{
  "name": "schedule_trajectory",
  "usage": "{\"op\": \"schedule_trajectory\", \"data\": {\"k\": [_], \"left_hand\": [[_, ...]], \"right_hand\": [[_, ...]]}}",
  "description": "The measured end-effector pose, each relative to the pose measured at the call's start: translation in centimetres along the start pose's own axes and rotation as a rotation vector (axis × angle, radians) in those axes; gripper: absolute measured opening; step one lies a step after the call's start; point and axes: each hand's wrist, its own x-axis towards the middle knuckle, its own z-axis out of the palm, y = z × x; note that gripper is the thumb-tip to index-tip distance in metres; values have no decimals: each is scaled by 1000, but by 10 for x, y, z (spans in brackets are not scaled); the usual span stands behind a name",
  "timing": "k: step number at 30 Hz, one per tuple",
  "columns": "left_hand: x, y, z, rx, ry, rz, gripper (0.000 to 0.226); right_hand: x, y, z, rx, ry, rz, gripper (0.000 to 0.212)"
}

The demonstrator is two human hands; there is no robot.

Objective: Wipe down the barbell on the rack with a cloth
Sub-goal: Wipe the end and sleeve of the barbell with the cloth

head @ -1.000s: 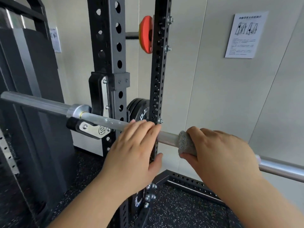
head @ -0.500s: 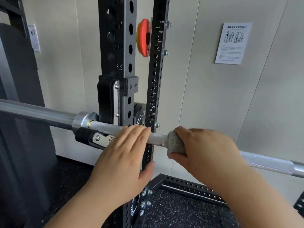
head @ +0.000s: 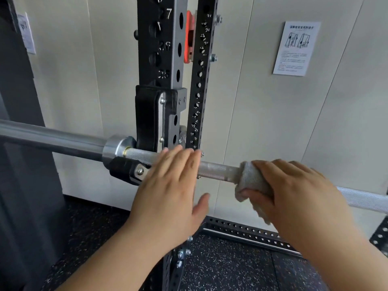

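- Barbell shaft (head: 218, 170): bare grey metal, finely knurled, matt and rough-looking.
- Barbell sleeve (head: 52, 137): smooth polished metal, glossy, with long streaks of reflected light; collar (head: 116, 147) just as bright, almost mirror-like.
- Cloth (head: 249, 179): pale grey terry-like fabric, nubbly, soft, matt.
- Rack upright (head: 155, 59): black coated metal, matt to faintly satin, punched with round holes, white numerals.
- J-hook (head: 147, 114): matt black liner, plastic-looking, edged by a brushed silver metal plate.
- Bolts (head: 218, 18): bright silvery metal, shiny.
- Floor (head: 231, 269): black rubber-like matting, grainy, flecked with pale specks.
- Wall (head: 273, 122): smooth pale panels, matt.
- Notice (head: 296, 49): white paper, flat, dull.
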Motion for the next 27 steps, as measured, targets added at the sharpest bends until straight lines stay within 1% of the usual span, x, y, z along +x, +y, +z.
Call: {"op": "schedule_trajectory", "data": {"k": [3, 5, 7, 8, 11, 13, 15, 17, 19, 21, 22, 25, 27], "left_hand": [[-4, 23, 6, -19, -6, 65, 94], [-10, 32, 8, -42, 20, 97, 97], [-16, 32, 10, -64, 55, 133, 96], [-20, 30, 12, -65, 69, 150, 95], [-30, 19, 18, -16, 88, 160, 97], [-28, 12, 18, 25, 82, 90, 98], [-16, 6, 16, 61, 67, -2, 97], [-4, 6, 12, 57, 46, -39, 96], [-2, 11, 13, 23, 36, -5, 98], [-10, 18, 17, 1, 40, 65, 103], [-16, 20, 19, 5, 45, 98, 105], [-30, 15, 18, 43, 59, 147, 105], [-31, 6, 12, 58, 63, 105, 101]], "right_hand": [[11, -9, 1, -109, -19, 47, 50], [21, -24, 7, -137, -8, 30, 44], [25, -37, 18, -140, 13, -35, 31], [23, -40, 22, -136, 28, -69, 29], [9, -28, 19, -68, 43, -115, 46], [-2, -14, 7, -31, 47, -50, 42], [-3, -2, -3, -56, 1, 57, 37], [2, -1, -7, -104, -69, 126, 42], [10, -8, -5, -167, -100, 135, 43], [21, -22, -6, -227, -150, 150, 38], [27, -27, -8, -218, -173, 160, 36], [47, -49, -1, -154, -205, 74, 29], [53, -64, 17, -151, -132, -26, 22]]}}
